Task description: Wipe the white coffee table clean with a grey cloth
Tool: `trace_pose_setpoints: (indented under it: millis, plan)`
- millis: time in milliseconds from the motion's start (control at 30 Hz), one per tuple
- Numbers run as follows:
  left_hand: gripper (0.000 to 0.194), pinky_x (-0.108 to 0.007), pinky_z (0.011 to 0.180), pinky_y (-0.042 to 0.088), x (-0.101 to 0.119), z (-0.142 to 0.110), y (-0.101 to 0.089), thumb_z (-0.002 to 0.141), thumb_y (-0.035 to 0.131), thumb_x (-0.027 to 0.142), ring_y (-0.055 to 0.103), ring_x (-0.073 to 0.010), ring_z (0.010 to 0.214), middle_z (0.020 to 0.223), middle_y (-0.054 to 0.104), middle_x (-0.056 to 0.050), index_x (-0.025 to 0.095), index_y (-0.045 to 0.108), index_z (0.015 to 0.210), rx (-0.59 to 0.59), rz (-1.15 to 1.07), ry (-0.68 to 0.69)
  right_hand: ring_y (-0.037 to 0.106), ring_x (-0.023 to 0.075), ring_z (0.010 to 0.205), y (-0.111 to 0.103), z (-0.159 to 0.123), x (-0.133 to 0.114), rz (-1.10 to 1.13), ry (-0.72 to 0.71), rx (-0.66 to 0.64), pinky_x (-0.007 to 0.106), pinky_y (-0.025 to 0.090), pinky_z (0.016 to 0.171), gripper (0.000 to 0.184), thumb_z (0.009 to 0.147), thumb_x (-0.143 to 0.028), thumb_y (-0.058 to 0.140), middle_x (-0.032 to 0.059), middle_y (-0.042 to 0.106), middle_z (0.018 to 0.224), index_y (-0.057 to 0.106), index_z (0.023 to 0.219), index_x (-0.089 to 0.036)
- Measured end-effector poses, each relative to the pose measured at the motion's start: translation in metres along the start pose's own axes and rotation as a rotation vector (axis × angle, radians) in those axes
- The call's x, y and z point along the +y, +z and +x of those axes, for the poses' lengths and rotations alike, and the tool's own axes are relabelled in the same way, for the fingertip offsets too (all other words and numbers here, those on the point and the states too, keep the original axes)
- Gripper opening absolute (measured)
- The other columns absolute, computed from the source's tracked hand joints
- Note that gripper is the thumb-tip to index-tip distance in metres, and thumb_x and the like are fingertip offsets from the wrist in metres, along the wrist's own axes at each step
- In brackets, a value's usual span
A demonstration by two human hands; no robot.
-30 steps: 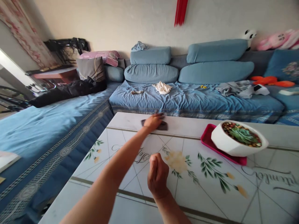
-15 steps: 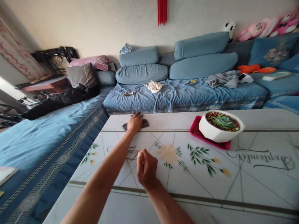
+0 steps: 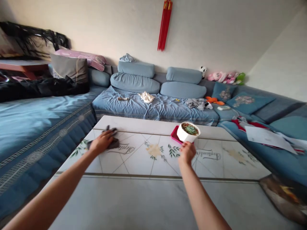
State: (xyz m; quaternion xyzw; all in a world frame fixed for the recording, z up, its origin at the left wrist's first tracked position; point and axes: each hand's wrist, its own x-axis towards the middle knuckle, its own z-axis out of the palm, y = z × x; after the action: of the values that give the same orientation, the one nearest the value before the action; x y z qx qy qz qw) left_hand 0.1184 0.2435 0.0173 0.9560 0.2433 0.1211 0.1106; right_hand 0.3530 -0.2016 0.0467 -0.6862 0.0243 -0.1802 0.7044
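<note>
**Soft on one side, breakable on the other**

Our left grip [image 3: 103, 142] lay spread wide over a dark cloth [image 3: 113, 144], near the left edge of the printed surface [image 3: 153, 198]. The cloth looked soft and light, easily gathered by pinching a fold. Right of the middle, by the far edge, a pink tray [image 3: 174, 134] sat under a white faceted planter [image 3: 184, 135] holding a succulent [image 3: 190, 129]. Our right grip [image 3: 187, 152] met the planter's lower wall, curled; we could not tell whether it held. The planter looked stiff, heavy and breakable, best taken around its wall from beneath.
</note>
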Motion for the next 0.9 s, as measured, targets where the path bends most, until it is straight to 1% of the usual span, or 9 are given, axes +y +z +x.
trace_pose_setpoints:
  millis: [67, 133, 200, 300, 400, 467, 567, 733, 900]
  plan:
    - [0.053, -0.047, 0.135, 0.043, -0.043, -0.001, -0.015, 0.116, 0.042, 0.035, 0.054, -0.0318, 0.162, 0.175, 0.058, -0.010, 0.018, 0.067, 0.160, 0.028, 0.081, -0.109, 0.052, 0.0171, 0.067, -0.048, 0.054, 0.001, -0.037, 0.179, 0.115, 0.027, 0.049, 0.059, 0.027, 0.100, -0.052, 0.053, 0.0002, 0.057, 0.083, 0.049, 0.092, -0.026]
    - [0.053, -0.049, 0.134, 0.043, -0.047, 0.005, -0.017, 0.115, 0.041, 0.033, 0.055, -0.0354, 0.160, 0.169, 0.063, -0.014, 0.013, 0.069, 0.155, 0.044, 0.138, -0.155, 0.063, 0.0205, 0.080, -0.080, 0.098, 0.001, -0.060, 0.330, 0.140, 0.033, 0.062, 0.074, 0.026, 0.102, -0.052, 0.052, 0.0039, 0.062, 0.090, 0.053, 0.097, -0.026]
    - [0.049, -0.052, 0.133, 0.045, -0.012, 0.014, -0.007, 0.111, 0.047, 0.027, 0.058, -0.0376, 0.157, 0.164, 0.067, -0.016, 0.011, 0.073, 0.150, 0.053, 0.139, -0.121, 0.072, 0.0259, 0.100, -0.091, 0.131, -0.002, -0.070, 0.442, 0.064, 0.045, 0.067, 0.097, 0.034, 0.105, -0.058, 0.054, 0.0089, 0.068, 0.098, 0.058, 0.103, -0.025]
    - [0.044, -0.046, 0.135, 0.045, 0.080, 0.012, 0.024, 0.105, 0.056, 0.018, 0.056, -0.0325, 0.160, 0.162, 0.070, -0.012, 0.018, 0.080, 0.142, 0.029, 0.074, 0.123, 0.074, 0.0336, 0.120, -0.080, 0.157, -0.004, -0.065, 0.561, -0.101, 0.058, 0.059, 0.118, 0.045, 0.106, -0.069, 0.063, 0.0146, 0.073, 0.106, 0.064, 0.108, -0.024]
    - [0.047, -0.042, 0.134, 0.046, 0.155, -0.011, 0.056, 0.107, 0.058, 0.022, 0.060, -0.0286, 0.156, 0.165, 0.069, -0.010, 0.021, 0.077, 0.149, 0.012, -0.034, 0.380, 0.073, 0.0325, 0.125, -0.060, 0.160, -0.006, -0.052, 0.619, -0.210, 0.055, 0.052, 0.127, 0.041, 0.109, -0.066, 0.062, 0.0130, 0.074, 0.107, 0.066, 0.106, -0.026]
    - [0.051, -0.042, 0.134, 0.047, 0.168, -0.024, 0.068, 0.108, 0.060, 0.030, 0.062, -0.0288, 0.154, 0.168, 0.066, -0.008, 0.023, 0.073, 0.156, -0.005, -0.096, 0.500, 0.072, 0.0295, 0.124, -0.051, 0.158, -0.006, -0.046, 0.629, -0.226, 0.049, 0.045, 0.132, 0.033, 0.112, -0.060, 0.060, 0.0094, 0.071, 0.102, 0.065, 0.103, -0.028]
    - [0.051, -0.041, 0.132, 0.049, 0.127, -0.021, 0.054, 0.109, 0.060, 0.034, 0.060, -0.0281, 0.156, 0.171, 0.064, -0.006, 0.027, 0.072, 0.158, -0.025, -0.101, 0.445, 0.071, 0.0267, 0.108, -0.042, 0.158, -0.003, -0.039, 0.617, -0.191, 0.043, 0.041, 0.132, 0.024, 0.114, -0.051, 0.059, 0.0050, 0.063, 0.094, 0.063, 0.103, -0.030]
    - [0.046, -0.046, 0.132, 0.047, 0.006, 0.020, -0.006, 0.112, 0.050, 0.025, 0.062, -0.0314, 0.151, 0.160, 0.070, -0.016, 0.017, 0.074, 0.151, 0.105, 0.047, -0.082, 0.058, 0.0211, 0.078, -0.029, 0.160, 0.001, -0.057, 0.572, -0.108, 0.041, 0.048, 0.116, 0.016, 0.112, -0.038, 0.058, 0.0017, 0.062, 0.089, 0.063, 0.100, -0.030]
    - [0.048, -0.048, 0.131, 0.047, -0.007, 0.024, -0.010, 0.113, 0.046, 0.028, 0.064, -0.0333, 0.148, 0.161, 0.068, -0.018, 0.014, 0.073, 0.150, 0.134, 0.079, -0.137, 0.060, 0.0181, 0.074, -0.008, 0.152, 0.001, -0.034, 0.522, -0.167, 0.033, 0.047, 0.074, 0.018, 0.111, -0.031, 0.056, 0.0006, 0.067, 0.091, 0.069, 0.099, -0.028]
